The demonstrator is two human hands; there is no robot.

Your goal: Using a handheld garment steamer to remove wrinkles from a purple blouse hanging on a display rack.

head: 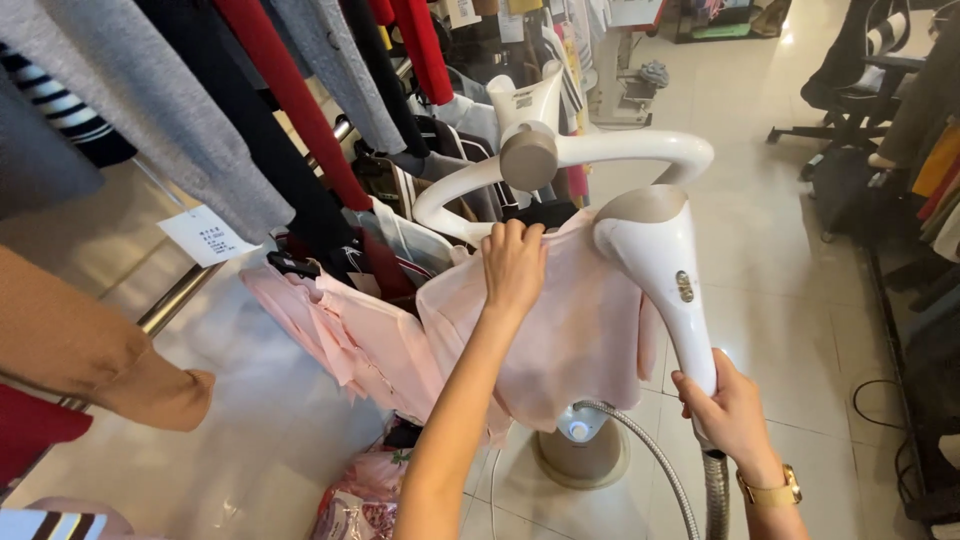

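While right hand (733, 412) wraps the glossy white steamer head (655, 275) by its handle, long axis leaning up-left toward the garment, left hand (513, 264) pinches the soft pink top (560, 330) at its collar edge, draped on the curved white hanger frame (600, 150).

one head-worn view looks steeply down, close over the hands, toward the tiled floor (800, 260).
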